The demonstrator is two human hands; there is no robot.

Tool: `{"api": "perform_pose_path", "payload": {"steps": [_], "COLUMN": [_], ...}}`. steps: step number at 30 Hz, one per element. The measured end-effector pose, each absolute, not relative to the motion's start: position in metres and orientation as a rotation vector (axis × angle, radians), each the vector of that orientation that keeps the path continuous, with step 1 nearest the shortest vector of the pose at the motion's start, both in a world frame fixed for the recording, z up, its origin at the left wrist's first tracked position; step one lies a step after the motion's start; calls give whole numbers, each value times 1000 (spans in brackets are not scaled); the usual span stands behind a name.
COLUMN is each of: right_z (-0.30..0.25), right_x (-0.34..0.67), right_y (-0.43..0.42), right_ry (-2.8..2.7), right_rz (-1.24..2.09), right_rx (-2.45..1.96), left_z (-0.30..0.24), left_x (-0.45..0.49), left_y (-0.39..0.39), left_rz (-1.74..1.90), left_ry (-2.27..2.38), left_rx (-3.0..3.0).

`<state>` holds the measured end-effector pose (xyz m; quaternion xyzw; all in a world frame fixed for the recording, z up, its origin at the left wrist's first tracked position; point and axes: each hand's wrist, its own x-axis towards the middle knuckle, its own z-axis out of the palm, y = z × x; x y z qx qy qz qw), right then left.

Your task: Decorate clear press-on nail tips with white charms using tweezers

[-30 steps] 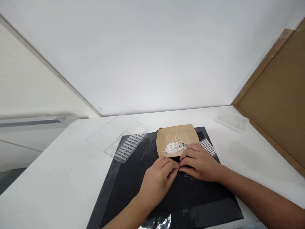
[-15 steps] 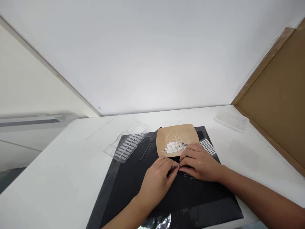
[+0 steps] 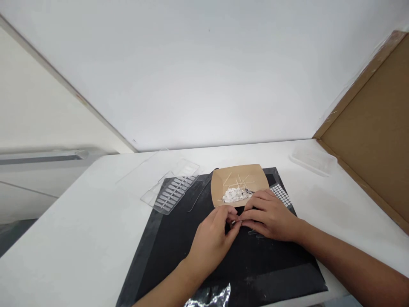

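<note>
My left hand (image 3: 212, 234) is closed in a pinch, its thumb and index fingertips around a tiny pale piece, too small to make out. Meeting it at the fingertips is my right hand (image 3: 271, 217), also pinched, with whatever it grips hidden. Both are low over a black mat (image 3: 179, 256). Just under the right fingers lie a few small clear nail-tip-shaped pieces (image 3: 252, 233). Behind the hands stands a brown paper tray (image 3: 219, 177) with white scraps (image 3: 234, 195) and thin sticks in it. A sheet of white round stickers (image 3: 281, 195) is partly covered by the right hand.
On the left lies an open clear plastic case (image 3: 174, 194) with rows of nail tips. A thin dark tool (image 3: 201, 194) rests beside the tray. A clear plastic box (image 3: 313, 161) sits at back right, near a cardboard wall (image 3: 367, 123). Shiny film (image 3: 209, 297) lies at the front.
The left index finger has lifted slightly, opening a small gap above the thumb; the fingertips still meet the right hand. The whole view has shifted a little.
</note>
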<state>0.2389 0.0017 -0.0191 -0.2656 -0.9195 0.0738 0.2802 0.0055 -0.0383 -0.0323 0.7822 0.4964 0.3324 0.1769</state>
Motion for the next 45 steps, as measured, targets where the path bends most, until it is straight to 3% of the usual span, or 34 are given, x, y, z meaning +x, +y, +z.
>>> {"api": "perform_pose_path", "payload": {"steps": [18, 45], "right_z": [-16, -8], "right_x": [244, 231], "right_y": [2, -5], "right_ry": [-2472, -2434], "right_rz": [50, 126], "right_rx": [-643, -777], "left_z": [-35, -31], "left_x": [5, 8], "left_y": [-39, -41], "left_rz": [908, 852], "left_ry": [1411, 1431], "left_rx": [2136, 2073]}}
